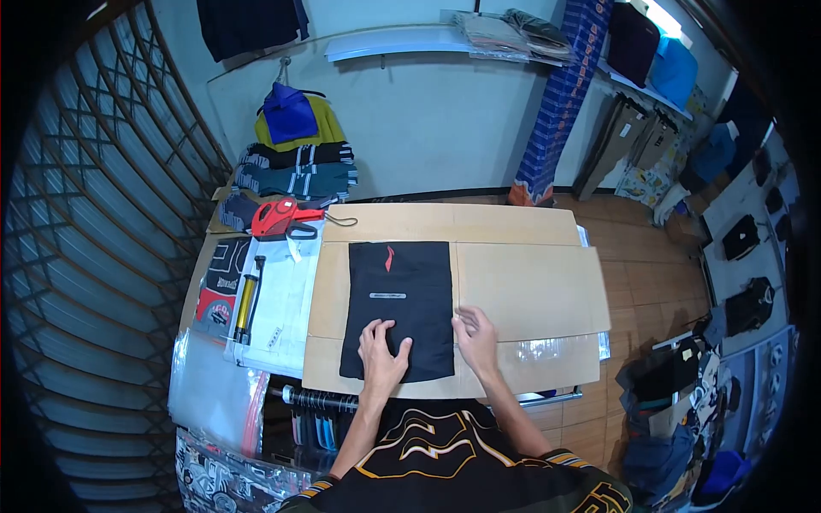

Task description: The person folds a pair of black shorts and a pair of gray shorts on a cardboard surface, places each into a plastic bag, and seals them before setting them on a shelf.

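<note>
A black folded cloth item (402,333) with a small red mark and a grey label strip lies flat on the brown cardboard (530,291). Resting on its lower part is my left hand (384,352), thumb apart from the fingers. My right hand (475,339) is at the cloth's right edge, over the cardboard, with its fingers bent and close together. Whether anything is between those fingertips is too small to tell.
Left of the cardboard are a red tag gun (275,218), a yellow-and-black pump (246,301) and clear plastic bags (214,385). Folded clothes (299,175) are stacked behind. A rail with hangers (321,400) runs below the front edge.
</note>
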A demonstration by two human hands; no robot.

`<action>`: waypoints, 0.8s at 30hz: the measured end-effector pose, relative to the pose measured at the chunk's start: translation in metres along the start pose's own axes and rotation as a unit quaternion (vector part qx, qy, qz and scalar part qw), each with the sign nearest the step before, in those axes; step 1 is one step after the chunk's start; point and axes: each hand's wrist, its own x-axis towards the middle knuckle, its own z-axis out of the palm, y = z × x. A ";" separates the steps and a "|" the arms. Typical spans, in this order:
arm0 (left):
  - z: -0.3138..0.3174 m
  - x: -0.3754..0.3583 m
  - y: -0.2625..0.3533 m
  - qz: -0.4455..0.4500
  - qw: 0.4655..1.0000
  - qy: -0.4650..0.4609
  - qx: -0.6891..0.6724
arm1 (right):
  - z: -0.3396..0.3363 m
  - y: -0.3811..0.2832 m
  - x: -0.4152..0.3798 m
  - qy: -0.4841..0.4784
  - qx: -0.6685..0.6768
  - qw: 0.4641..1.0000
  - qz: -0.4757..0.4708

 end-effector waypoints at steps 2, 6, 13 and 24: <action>0.004 0.000 -0.004 -0.016 1.000 -0.025 0.008 | 0.012 -0.014 0.021 -0.018 -0.025 1.000 0.001; 0.009 -0.004 -0.001 -0.061 0.994 -0.085 0.030 | 0.045 -0.008 0.066 -0.118 -0.138 0.975 -0.126; 0.011 -0.002 0.007 -0.104 0.988 -0.109 0.018 | 0.086 0.007 0.112 -0.281 -0.322 0.879 -0.211; -0.003 0.045 -0.011 -0.103 0.993 -0.062 0.013 | 0.054 0.018 0.084 -0.209 -0.367 0.881 -0.215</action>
